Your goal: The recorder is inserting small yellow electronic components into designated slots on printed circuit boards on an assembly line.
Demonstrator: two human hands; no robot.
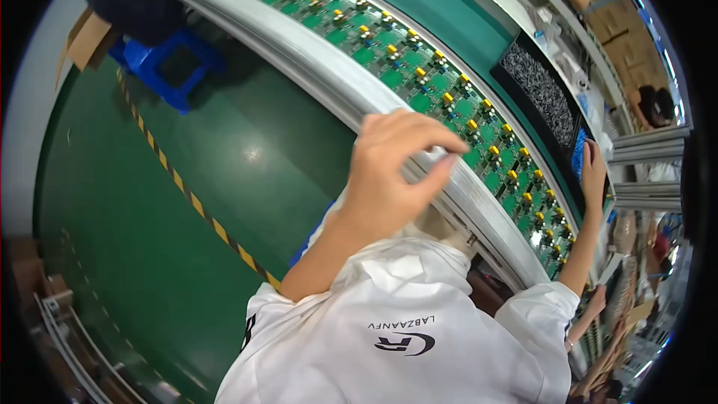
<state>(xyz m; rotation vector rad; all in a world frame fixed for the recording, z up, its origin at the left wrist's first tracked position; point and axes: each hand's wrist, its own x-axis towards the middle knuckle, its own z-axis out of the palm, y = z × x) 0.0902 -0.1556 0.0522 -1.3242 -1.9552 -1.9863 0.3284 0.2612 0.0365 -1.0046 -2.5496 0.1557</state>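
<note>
Left hand [400, 168]: half-curled above the metal rail [321, 60], blurry, can't tell if it's pinching anything
Right hand [593, 168]: at the blue parts [578, 151], grip's unclear
Circuit boards [465, 108]: rowed alongside the rail, probably for easy reach
Grey bits [542, 90]: beyond the boards, likely kept handy

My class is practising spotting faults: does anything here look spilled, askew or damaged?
Nothing stands out. The circuit boards sit in orderly rows beside the metal rail, and the grey parts lie within their black tray. Damage to single boards would be too small to tell.
</note>
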